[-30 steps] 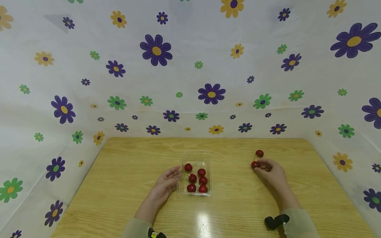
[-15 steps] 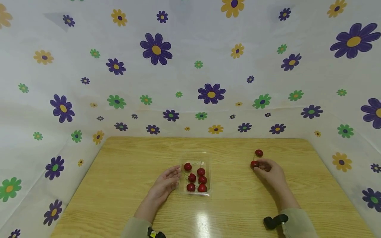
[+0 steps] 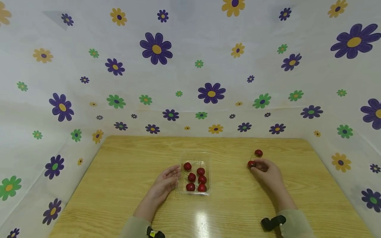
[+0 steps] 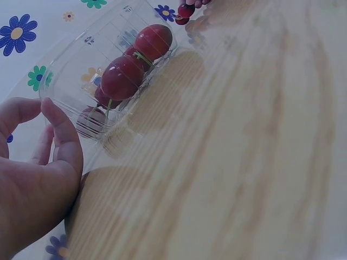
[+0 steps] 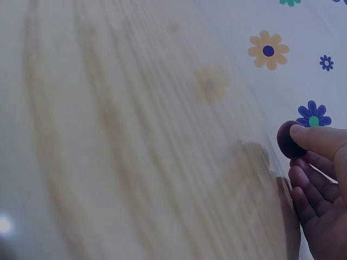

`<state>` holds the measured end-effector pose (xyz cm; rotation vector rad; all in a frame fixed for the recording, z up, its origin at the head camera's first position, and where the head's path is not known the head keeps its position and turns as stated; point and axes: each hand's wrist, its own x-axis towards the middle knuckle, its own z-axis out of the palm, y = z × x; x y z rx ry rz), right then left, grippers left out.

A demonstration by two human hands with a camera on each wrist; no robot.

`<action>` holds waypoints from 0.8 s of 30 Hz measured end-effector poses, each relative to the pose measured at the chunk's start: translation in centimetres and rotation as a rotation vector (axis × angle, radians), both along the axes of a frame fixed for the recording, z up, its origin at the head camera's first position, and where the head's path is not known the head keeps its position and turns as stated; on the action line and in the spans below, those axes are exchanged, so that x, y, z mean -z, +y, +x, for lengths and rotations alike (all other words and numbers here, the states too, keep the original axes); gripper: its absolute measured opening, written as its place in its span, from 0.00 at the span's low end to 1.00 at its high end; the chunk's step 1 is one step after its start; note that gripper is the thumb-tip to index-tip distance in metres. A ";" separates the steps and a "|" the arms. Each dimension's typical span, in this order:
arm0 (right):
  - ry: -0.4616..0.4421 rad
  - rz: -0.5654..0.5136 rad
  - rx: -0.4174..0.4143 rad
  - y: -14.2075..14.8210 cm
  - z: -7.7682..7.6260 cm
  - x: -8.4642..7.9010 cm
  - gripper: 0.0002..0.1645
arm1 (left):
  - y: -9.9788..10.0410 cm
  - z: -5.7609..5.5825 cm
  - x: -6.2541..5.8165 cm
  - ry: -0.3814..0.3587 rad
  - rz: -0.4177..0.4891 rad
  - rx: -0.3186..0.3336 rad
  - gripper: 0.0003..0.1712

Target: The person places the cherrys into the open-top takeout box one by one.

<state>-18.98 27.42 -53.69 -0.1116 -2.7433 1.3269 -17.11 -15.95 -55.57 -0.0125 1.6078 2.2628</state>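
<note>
Just right of the table's middle line, a clear plastic box (image 3: 194, 156) holds several red cherries (image 3: 191, 177) with thin stems. My left hand (image 3: 163, 185) rests along the box's left side, fingers loosely extended; in the left wrist view its fingertips are right at the box's rim (image 4: 44, 93). Farther right, my right hand (image 3: 270, 173) pinches a dark red cherry (image 3: 251, 164) between thumb and fingers, as the right wrist view also shows with the cherry (image 5: 290, 140) at the thumb tip. Another cherry (image 3: 258, 153) lies just behind that hand.
A light wood-grain table (image 3: 134, 155) reaches back to a white, flower-printed cloth (image 3: 184, 76) that rises behind it and along both sides. Dark straps with small devices (image 3: 273, 223) sit at both sleeve cuffs.
The right hand has shifted slightly left with the pinched cherry. My left hand and the box keep their places, as does the cherry behind the right hand.
</note>
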 end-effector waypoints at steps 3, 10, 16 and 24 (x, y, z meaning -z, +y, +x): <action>0.011 -0.004 -0.016 -0.4 0.0 -0.1 0.24 | 0.0 0.0 -0.1 -0.002 0.002 -0.005 0.36; 0.053 0.019 -0.036 -1.4 -0.2 -0.2 0.22 | -0.1 0.1 -0.1 -0.004 -0.003 -0.001 0.36; 0.052 0.027 -0.059 -2.5 -0.1 -0.6 0.22 | -0.1 0.2 -0.1 0.004 -0.004 0.005 0.36; 0.093 0.037 -0.115 -4.4 0.1 -1.4 0.21 | 0.0 0.2 -0.2 -0.002 -0.010 -0.006 0.36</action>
